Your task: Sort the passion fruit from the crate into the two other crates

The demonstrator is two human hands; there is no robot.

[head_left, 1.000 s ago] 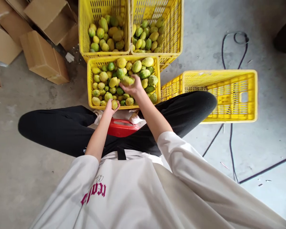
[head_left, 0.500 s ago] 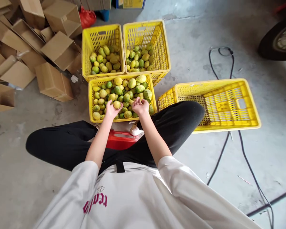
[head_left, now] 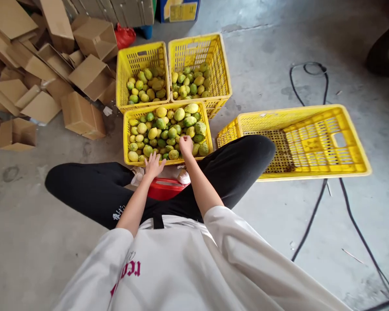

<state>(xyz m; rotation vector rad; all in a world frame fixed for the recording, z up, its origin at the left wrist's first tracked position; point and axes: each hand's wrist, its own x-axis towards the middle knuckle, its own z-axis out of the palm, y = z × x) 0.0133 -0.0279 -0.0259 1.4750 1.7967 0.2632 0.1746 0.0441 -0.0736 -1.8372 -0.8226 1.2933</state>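
In front of my legs stands a yellow plastic crate filled with yellow and green lemons. My left hand is over its front rim, palm down with fingers spread, and holds nothing. The fingertips are close to the nearest lemons. My right hand is above the right half of the lemons, fingers curled closed. Whatever those fingers hold, if anything, is hidden by the hand.
Behind stand two more yellow crates, left and right, partly filled with lemons. A yellow crate lies by my right knee. Cardboard boxes are heaped at the left. A black cable runs across the floor; a wheel stands far right.
The lemon that was in my left hand is no longer there; that hand has drawn back to the front rim and spread. My right hand has turned over, fingers curled. The view has shifted slightly.
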